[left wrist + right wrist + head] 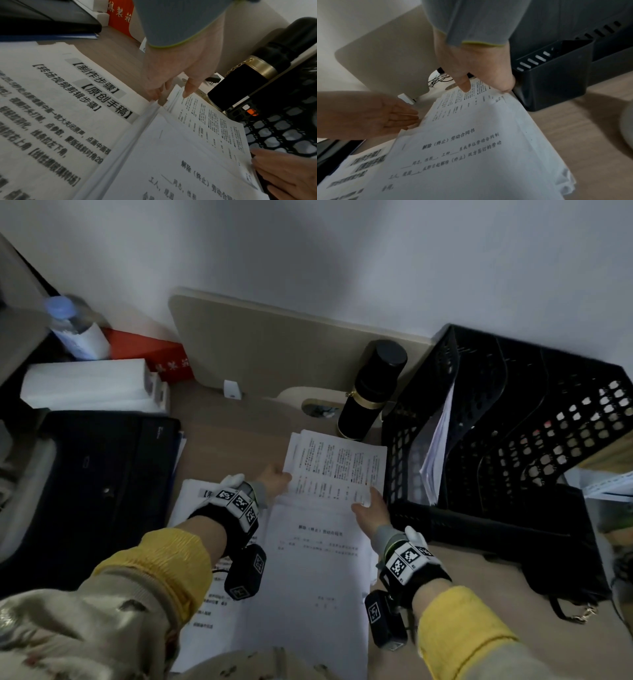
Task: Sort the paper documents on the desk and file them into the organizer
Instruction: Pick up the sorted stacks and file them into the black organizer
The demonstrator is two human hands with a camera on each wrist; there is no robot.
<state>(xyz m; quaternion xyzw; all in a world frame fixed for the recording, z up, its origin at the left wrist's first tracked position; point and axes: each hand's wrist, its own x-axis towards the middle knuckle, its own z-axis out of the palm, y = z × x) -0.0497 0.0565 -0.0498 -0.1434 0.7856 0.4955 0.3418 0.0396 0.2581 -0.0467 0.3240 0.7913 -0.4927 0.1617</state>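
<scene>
Left hand (275, 478), centre of the head view, thumb over and fingers under the left edge of a small sheaf of printed sheets (334, 465), gripping it. Right hand (371, 510), just right of centre, pinching the lower right corner of the same sheaf, thumb on top. Sheaf held just above the table (219, 422), overlapping the top of a larger stack of documents (308, 570) in the lower centre. Second stack with bold headings (51, 108), lower left, partly under the left forearm. Black mesh organizer (507, 419), right of the frame, its near wall just beside the right hand; white papers (436, 450) standing on edge in its leftmost compartment. Black flask with a gold band (371, 392), upper centre, upright between sheaf and organizer. Beige board (274, 347) leaning against the wall behind. Black printer (96, 474) at left; white box (89, 385), red box (150, 350) and water bottle (73, 328) in the upper left.
</scene>
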